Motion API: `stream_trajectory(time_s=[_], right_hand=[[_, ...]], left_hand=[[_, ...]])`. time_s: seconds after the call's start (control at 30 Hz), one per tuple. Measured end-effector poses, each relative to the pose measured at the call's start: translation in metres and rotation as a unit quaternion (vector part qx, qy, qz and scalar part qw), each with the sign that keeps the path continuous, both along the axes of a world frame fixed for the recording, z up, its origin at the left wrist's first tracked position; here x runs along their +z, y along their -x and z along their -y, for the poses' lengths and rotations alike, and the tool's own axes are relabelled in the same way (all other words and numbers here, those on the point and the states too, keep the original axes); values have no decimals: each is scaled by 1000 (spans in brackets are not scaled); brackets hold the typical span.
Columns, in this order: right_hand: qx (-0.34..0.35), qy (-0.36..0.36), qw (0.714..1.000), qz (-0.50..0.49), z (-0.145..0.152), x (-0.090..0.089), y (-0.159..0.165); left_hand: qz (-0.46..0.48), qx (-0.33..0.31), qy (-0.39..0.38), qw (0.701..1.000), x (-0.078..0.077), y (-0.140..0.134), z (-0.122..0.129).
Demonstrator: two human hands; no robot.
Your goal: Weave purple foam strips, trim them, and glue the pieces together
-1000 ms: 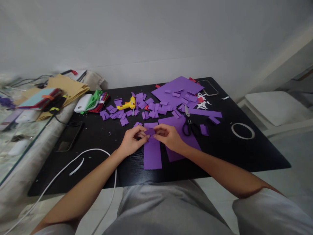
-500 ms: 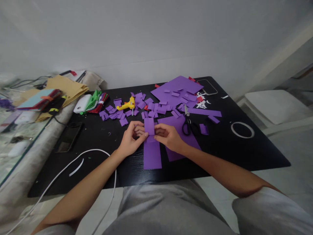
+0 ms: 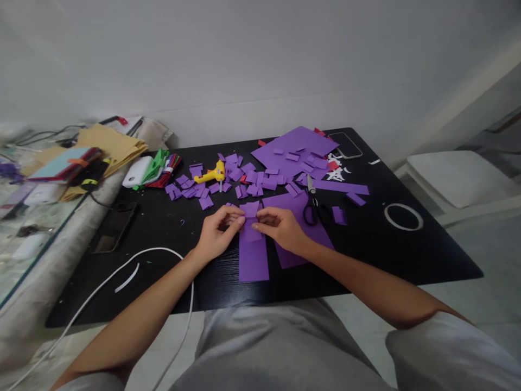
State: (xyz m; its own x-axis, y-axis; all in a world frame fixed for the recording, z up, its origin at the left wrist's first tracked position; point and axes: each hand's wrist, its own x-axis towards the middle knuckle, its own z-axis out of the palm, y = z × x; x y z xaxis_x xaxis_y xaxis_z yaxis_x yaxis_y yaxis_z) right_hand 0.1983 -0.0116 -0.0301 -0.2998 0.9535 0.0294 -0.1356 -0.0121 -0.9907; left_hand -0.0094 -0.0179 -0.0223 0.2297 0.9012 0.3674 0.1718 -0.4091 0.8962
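Note:
Between my two hands is a small piece of purple paper (image 3: 251,209) with a crease across it. My left hand (image 3: 220,231) pinches its left edge between thumb and fingers. My right hand (image 3: 280,231) grips the right edge the same way. Under the piece lies a purple paper strip (image 3: 254,263), upright toward me on the table. A wider purple sheet (image 3: 295,255) sits partly beneath my right hand and wrist. Black-handled scissors (image 3: 311,203) rest across that sheet's upper right corner, blades pointing away from me.
A yellow glue gun (image 3: 211,174) lies among several folded purple paper pieces (image 3: 205,202). Behind the scissors is a large purple sheet (image 3: 293,141). At right lies a white ring (image 3: 404,216); at left, a phone (image 3: 114,228) and a white cable (image 3: 134,255) on the black table (image 3: 366,250).
The small purple piece, flat and facing me before, now tilts and shows a fold across it. Both hands stay at nearly the same spot, their fingers shifted slightly.

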Motion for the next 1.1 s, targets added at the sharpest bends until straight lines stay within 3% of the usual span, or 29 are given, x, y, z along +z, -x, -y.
stream_trajectory(time_s=[0.33,0.67,1.1], right_hand=[[-2,-5,1000,4,-1,0,0],[4,-3,1000,11,2,2,0],[17,5,999,46,-2,-5,-1]], left_hand=[[14,23,38,999,9,-2,-1],[45,28,60,997,6,-4,-1],[59,69,37,995,6,-3,-1]])
